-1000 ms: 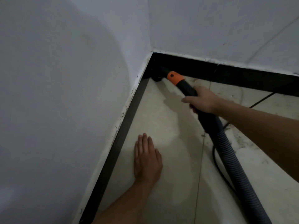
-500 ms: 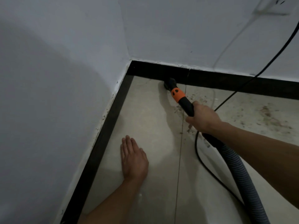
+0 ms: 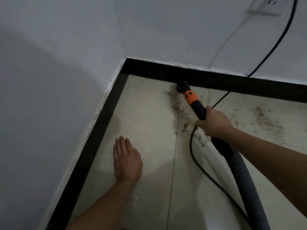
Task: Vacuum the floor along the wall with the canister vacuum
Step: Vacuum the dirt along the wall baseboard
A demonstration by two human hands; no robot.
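Observation:
My right hand (image 3: 214,124) grips the black wand of the vacuum just behind its orange collar (image 3: 190,97). The nozzle tip (image 3: 181,87) touches the floor against the black baseboard (image 3: 240,83) of the far wall. The grey ribbed hose (image 3: 244,183) runs back from my hand to the lower right. My left hand (image 3: 127,161) rests flat on the beige tile floor (image 3: 149,117), fingers straight, near the left wall. Brown dirt (image 3: 186,117) lies scattered around the nozzle and to the right along the wall.
A black power cord (image 3: 265,52) hangs down the far wall from a socket (image 3: 265,5) at the top right, then loops over the floor (image 3: 199,166) beside the hose. White walls meet in a corner (image 3: 125,58) at the upper left. More dirt (image 3: 264,118) marks the right tiles.
The nozzle has slid out of the corner and rightward along the far baseboard. The view has shifted right, bringing the socket and cord into sight. My left hand stays flat on the floor.

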